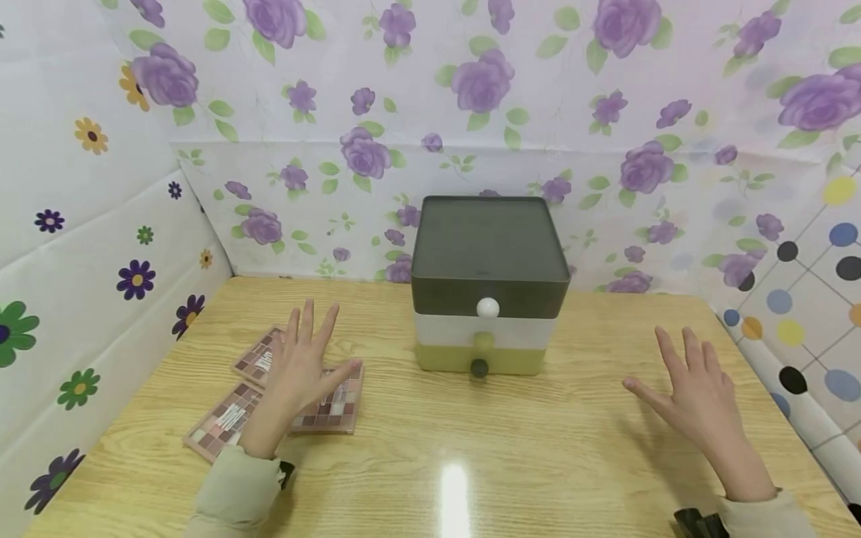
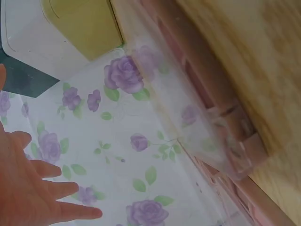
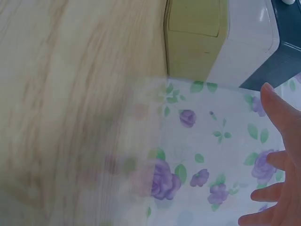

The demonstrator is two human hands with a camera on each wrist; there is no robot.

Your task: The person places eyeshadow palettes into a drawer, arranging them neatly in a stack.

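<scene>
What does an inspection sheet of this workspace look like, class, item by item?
Surface: wooden table, glossy, with a light glare.
Job's things: three eyeshadow palettes lying flat, partly overlapping, under the left hand.
Clutter: three-drawer box, dark, white and olive tiers, round knobs, drawers closed.
Grips: left hand spread over the palettes; contact cannot be told. Right hand spread over bare table, holding nothing.
Cables: nothing seen.
Surroundings: floral sheeting behind and left, dotted sheeting at right.
</scene>
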